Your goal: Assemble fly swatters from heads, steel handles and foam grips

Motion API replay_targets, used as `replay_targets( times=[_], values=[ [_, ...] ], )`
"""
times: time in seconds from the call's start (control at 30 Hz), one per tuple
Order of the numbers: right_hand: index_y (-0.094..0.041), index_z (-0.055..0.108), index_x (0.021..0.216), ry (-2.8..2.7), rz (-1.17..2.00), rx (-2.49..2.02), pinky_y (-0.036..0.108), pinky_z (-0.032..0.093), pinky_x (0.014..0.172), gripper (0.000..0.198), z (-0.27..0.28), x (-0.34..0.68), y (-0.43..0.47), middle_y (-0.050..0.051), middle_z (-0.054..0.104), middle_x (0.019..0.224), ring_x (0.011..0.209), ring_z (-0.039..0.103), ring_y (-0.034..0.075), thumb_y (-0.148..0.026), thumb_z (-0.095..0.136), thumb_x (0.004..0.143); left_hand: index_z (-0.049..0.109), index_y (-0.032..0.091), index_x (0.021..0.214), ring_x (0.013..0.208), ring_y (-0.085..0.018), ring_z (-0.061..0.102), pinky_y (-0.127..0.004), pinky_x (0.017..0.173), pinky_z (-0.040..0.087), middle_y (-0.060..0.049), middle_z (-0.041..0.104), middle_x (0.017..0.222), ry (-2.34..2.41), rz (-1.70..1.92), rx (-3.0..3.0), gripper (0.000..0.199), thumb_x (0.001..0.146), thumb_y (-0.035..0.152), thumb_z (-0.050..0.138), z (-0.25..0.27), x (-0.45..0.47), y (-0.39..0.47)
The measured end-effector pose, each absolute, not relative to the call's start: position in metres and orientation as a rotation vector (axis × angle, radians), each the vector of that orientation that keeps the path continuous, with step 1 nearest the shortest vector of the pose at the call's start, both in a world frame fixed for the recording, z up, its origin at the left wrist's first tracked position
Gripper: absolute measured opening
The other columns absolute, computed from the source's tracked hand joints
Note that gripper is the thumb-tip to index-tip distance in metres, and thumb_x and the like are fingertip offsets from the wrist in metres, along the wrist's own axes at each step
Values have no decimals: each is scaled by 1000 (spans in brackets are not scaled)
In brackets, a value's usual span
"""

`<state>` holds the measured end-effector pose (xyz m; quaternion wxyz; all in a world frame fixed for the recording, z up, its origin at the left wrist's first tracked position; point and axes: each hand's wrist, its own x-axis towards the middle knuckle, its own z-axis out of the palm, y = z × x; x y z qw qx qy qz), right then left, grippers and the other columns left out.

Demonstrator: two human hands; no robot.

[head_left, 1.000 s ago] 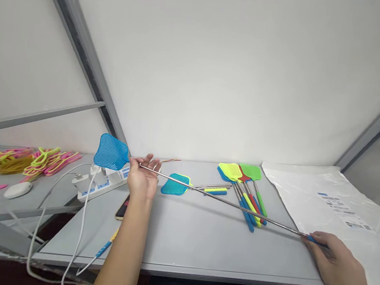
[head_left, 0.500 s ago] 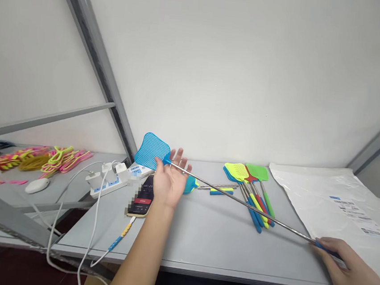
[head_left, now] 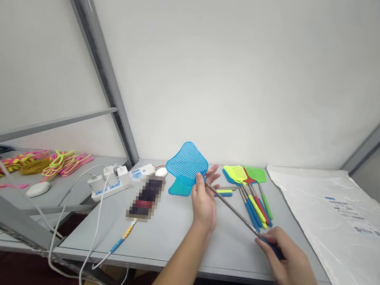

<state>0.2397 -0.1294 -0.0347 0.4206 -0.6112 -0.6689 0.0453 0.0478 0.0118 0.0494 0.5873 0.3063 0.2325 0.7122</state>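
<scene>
A blue fly swatter [head_left: 188, 162] with a metal telescopic shaft slants across the desk between my hands. My left hand [head_left: 203, 202] holds its neck just below the mesh head, the thumb over it and the other fingers stretched out behind. My right hand [head_left: 283, 250] is wrapped around the blue handle at the lower end. Behind the held head, another blue swatter head [head_left: 180, 188] lies on the desk. Its yellow and blue handles [head_left: 225, 193] show past my left hand. More swatters [head_left: 249, 184], yellow, red, green and blue, lie in a fanned pile to the right.
A large white plastic bag [head_left: 318, 208] with a printed label covers the right of the desk [head_left: 229, 254]. At left are a blurred-out phone [head_left: 146, 199] on a cable, a power strip [head_left: 111, 188] with plugs, and a metal frame post [head_left: 100, 62]. Colourful cords [head_left: 63, 164] lie beyond it.
The swatter's shaft has become much shorter as my hands came closer together. My left hand moved right with the head, and my right hand moved left with the handle.
</scene>
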Motion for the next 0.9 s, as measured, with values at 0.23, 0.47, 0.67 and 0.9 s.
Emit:
replay_targets(
  times=[0.23, 0.47, 0.67, 0.9],
  values=[
    [-23, 55, 86, -1537, 337, -1627, 24, 47, 61, 22, -28, 225, -118, 3, 64, 87, 78, 60, 17, -44, 51, 90, 67, 19, 101, 101, -19, 61, -26, 74, 43, -11, 59, 129, 541, 1600, 826, 41, 92, 51, 42, 53, 60, 1],
    [-23, 57, 90, -1668, 527, -1648, 27, 45, 66, 28, -20, 232, -106, 2, 65, 80, 74, 60, 18, -48, 43, 93, 66, 17, 98, 63, -8, 57, -25, 70, 45, -11, 64, 120, 430, 1662, 806, 34, 90, 45, 49, 67, 37, 35],
    [-23, 53, 86, -1663, 520, -1629, 28, 40, 64, 33, -24, 213, -97, 1, 60, 72, 67, 56, 19, -47, 33, 96, 61, 16, 94, 65, -10, 61, -25, 67, 45, -12, 68, 111, 488, 1739, 819, 35, 89, 48, 47, 70, 34, 54],
    [-22, 52, 79, -1605, 610, -1550, 26, 31, 54, 36, -6, 180, -87, -2, 50, 60, 55, 47, 15, -47, 33, 96, 62, 14, 87, 77, -17, 66, -25, 63, 44, -14, 71, 103, 610, 1563, 928, 40, 89, 51, 46, 48, 62, 30]
  ],
)
